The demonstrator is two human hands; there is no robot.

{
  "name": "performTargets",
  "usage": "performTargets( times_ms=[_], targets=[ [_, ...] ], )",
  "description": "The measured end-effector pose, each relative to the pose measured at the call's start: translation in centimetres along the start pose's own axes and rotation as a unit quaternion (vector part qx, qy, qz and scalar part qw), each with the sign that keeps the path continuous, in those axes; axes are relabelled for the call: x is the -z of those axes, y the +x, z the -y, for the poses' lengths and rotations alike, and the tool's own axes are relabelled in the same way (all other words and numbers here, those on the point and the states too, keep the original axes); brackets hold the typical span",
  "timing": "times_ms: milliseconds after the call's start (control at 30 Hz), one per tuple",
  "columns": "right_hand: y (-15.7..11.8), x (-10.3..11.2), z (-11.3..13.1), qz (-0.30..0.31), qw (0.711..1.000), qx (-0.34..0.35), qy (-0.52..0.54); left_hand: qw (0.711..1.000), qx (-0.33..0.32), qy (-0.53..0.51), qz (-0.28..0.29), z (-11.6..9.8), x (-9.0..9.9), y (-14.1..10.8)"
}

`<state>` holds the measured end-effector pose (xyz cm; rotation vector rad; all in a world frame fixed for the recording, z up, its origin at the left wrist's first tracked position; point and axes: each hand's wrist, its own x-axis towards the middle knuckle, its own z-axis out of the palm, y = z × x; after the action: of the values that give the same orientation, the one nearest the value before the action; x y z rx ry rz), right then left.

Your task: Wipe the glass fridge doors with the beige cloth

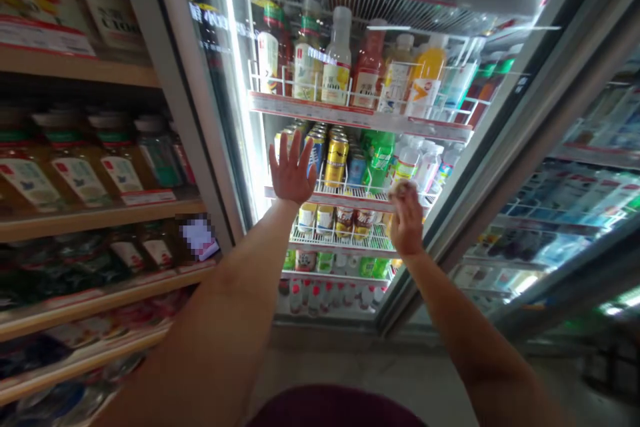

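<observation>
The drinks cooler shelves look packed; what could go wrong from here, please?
The packed cans behind the low wire rail might topple out if the open left hand pushes in. The right hand is at a small pale round item, which could perhaps slip; whether it is gripped is unclear.

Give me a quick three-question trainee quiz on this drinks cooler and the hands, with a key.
1. Which hand is spread open with its fingers apart: the left hand or the right hand?
2. True or false: the gold can stands on the topmost shelf visible in the glass-door cooler.
3. What material are the shelves to the left of the cooler?

Key: 1. Left hand. 2. False. 3. Wood.
</observation>
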<state>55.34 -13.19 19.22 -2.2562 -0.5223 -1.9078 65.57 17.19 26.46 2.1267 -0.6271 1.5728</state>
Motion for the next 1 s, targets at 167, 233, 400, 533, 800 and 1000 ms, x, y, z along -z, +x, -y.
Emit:
performTargets(
  times_ms=[167, 233, 400, 533, 800, 1000],
  targets=[
    [0.8, -0.4, 1.4, 0.11, 0.99, 0.076, 0.033, 1.0, -0.008, 0.02, -0.003, 0.1, 0.0, -0.1],
    [4.3, -0.4, 0.1, 0.023, 0.999, 0.015, 0.029, 0.999, -0.018, 0.03, -0.012, 0.2, -0.1, -0.2],
    [6.7, -1.4, 0.4, -0.064, 0.996, -0.042, 0.036, 0.998, -0.04, 0.046, -0.029, 0.3, -0.2, -0.2],
    [1.4, -2.3, 4.4, 0.108, 0.982, 0.138, 0.075, 0.999, -0.026, 0.027, -0.017, 0.4, -0.2, -0.2],
    [7.4, -0.9, -0.9, -0.079, 0.995, -0.043, 0.048, 0.999, -0.021, 0.025, -0.018, 0.2, -0.2, -0.2],
    [0.0, -0.4, 0.3, -0.026, 0.999, -0.007, 0.025, 1.0, -0.014, 0.008, -0.016, 0.3, -0.2, -0.1]
  ],
)
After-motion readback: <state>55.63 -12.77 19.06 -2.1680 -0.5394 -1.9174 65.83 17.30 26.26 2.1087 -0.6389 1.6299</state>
